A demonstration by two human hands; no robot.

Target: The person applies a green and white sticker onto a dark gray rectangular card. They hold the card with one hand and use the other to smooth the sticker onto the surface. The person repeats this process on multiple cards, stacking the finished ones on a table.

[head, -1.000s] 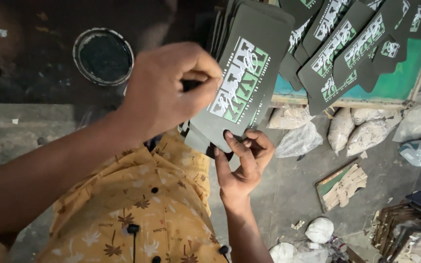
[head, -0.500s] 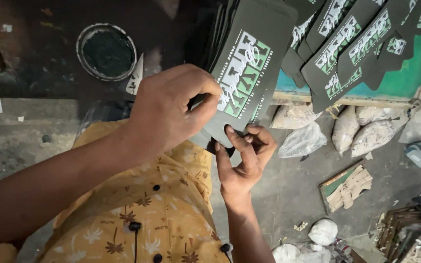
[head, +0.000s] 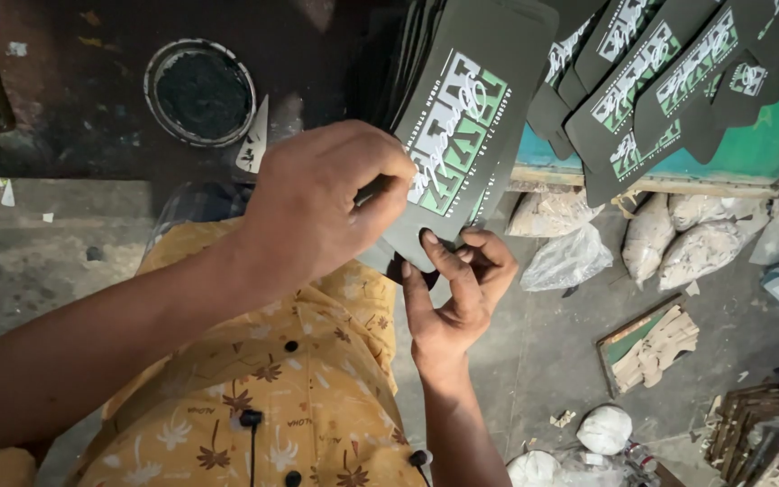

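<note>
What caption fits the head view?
Left hand and right hand grip a dark printed card above a yellow shirt.

Held dark printed sheet [head: 475,108] between both hands.
Left hand [head: 322,203] pinched above; right hand [head: 457,293] gripped beneath.

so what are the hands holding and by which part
Both hands hold a dark printed card piece at its lower end: left hand pinches its lower left edge, right hand supports the bottom corner.

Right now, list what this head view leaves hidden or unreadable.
- Left hand fingertips: curled behind the dark printed piece.
- How many pieces are in the stack behind it: only edges show.
- Printed pieces on the green board: cut off by the top edge.
- Round tin contents: too dark.
</note>
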